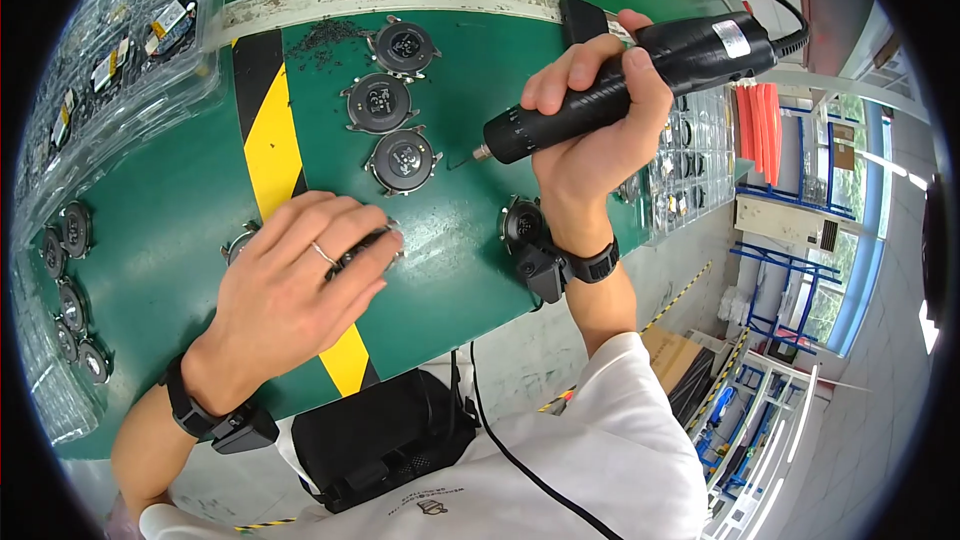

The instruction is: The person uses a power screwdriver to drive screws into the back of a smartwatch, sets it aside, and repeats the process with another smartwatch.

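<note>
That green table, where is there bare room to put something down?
Bare green table lies between the left hand and the right wrist, and ahead of the electric screwdriver. It is crowded along the row of round parts and the left-edge trays.

Bare green table between left hand and right hand: open lane. Above it, three round parts stacked in column, blocking straight reach to far edge. Driver tip hangs just right of lowest part. One more part under right wrist. Left rim crowded: clear tray, row of parts. Free strip right of column.
</note>
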Demonstrator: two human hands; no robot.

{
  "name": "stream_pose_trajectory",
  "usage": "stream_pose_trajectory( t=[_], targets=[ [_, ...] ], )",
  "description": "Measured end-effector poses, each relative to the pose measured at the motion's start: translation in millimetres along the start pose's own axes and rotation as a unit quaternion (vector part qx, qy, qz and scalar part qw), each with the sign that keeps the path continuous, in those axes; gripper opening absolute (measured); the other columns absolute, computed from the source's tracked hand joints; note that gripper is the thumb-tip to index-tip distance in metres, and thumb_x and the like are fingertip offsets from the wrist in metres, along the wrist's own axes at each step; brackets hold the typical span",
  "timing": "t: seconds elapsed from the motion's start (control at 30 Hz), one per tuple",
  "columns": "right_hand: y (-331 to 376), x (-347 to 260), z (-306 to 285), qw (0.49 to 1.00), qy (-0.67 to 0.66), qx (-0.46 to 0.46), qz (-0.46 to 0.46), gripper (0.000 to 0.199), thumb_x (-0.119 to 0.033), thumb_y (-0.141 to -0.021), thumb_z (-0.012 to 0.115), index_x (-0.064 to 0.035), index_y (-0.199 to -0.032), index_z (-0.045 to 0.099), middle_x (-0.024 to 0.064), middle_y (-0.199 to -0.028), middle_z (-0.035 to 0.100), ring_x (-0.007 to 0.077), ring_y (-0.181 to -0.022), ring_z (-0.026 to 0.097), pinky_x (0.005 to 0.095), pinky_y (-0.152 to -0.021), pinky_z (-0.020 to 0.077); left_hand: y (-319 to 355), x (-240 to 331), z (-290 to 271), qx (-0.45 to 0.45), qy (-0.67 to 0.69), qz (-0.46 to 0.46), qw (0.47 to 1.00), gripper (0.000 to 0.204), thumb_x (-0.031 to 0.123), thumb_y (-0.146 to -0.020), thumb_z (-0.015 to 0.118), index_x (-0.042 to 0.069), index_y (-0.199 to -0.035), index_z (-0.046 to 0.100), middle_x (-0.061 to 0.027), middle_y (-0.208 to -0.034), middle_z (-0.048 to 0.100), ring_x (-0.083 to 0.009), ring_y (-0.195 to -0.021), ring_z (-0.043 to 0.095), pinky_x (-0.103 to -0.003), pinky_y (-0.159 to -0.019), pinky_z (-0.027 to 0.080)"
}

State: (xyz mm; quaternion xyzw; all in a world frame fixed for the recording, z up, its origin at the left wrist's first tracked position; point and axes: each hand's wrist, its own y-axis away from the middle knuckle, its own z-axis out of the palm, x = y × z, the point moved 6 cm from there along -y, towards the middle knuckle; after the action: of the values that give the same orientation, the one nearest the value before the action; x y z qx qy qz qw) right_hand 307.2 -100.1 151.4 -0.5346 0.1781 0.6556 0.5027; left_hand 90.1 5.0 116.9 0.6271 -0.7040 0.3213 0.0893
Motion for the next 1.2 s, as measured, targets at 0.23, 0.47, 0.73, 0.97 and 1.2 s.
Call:
stream_pose_trajectory(
  t=[0.23, 0.47, 0.73, 0.97, 1.2],
  targets=[
    [6, 14, 16, 0.997, -0.058, -0.037, 0.043, 0.037, -0.025, -0.102, 0.047, -0.0023, -0.132, 0.042, 0.0082, -0.073, 0.052, 0.0200, -0.050, 0.051, 0.0383, -0.048, 0.0481, 15, -13, -7, -0.006, 0.013, -0.006, 1.000, 0.032, 0.013, -0.072, 0.080, 0.010, -0.102, 0.070, -0.0048, -0.120, 0.060, -0.0263, -0.108, 0.060, -0.039, -0.092, 0.052],
    [35, 20, 56, 0.981, -0.115, -0.146, 0.056, 0.047, -0.040, -0.106, 0.050, -0.0076, -0.137, 0.039, 0.0053, -0.078, 0.050, 0.0173, -0.051, 0.049, 0.0372, -0.049, 0.0476, 19, -16, -21, 0.055, 0.077, 0.015, 0.995, 0.034, 0.014, -0.073, 0.081, 0.008, -0.106, 0.073, -0.0049, -0.122, 0.065, -0.0286, -0.109, 0.062, -0.041, -0.089, 0.052],
    [36, 18, 58, 0.979, -0.119, -0.162, 0.036, 0.049, -0.040, -0.106, 0.052, -0.0068, -0.139, 0.038, 0.0055, -0.078, 0.050, 0.0177, -0.052, 0.050, 0.0378, -0.050, 0.0480, 25, -26, -16, 0.029, 0.092, 0.017, 0.995, 0.040, 0.006, -0.076, 0.077, 0.002, -0.116, 0.071, -0.0108, -0.125, 0.067, -0.0298, -0.116, 0.061, -0.044, -0.097, 0.051],
    [28, 21, 45, 0.987, -0.080, -0.133, 0.032, 0.048, -0.039, -0.106, 0.052, -0.0061, -0.138, 0.038, 0.0064, -0.078, 0.051, 0.0183, -0.052, 0.051, 0.0384, -0.050, 0.0479, 15, -31, -26, 0.120, 0.054, -0.099, 0.986, 0.052, 0.004, -0.077, 0.074, 0.003, -0.128, 0.065, -0.0137, -0.142, 0.057, -0.0364, -0.124, 0.057, -0.047, -0.101, 0.049],
    [31, 17, 47, 0.990, -0.048, -0.131, 0.001, 0.047, -0.043, -0.108, 0.044, -0.0052, -0.137, 0.045, 0.0014, -0.080, 0.048, 0.0124, -0.056, 0.043, 0.0305, -0.052, 0.0401, 18, -28, -22, 0.086, 0.052, -0.073, 0.992, 0.052, 0.007, -0.074, 0.076, 0.003, -0.125, 0.066, -0.0125, -0.143, 0.055, -0.0366, -0.125, 0.056, -0.046, -0.103, 0.048]
  ],
)
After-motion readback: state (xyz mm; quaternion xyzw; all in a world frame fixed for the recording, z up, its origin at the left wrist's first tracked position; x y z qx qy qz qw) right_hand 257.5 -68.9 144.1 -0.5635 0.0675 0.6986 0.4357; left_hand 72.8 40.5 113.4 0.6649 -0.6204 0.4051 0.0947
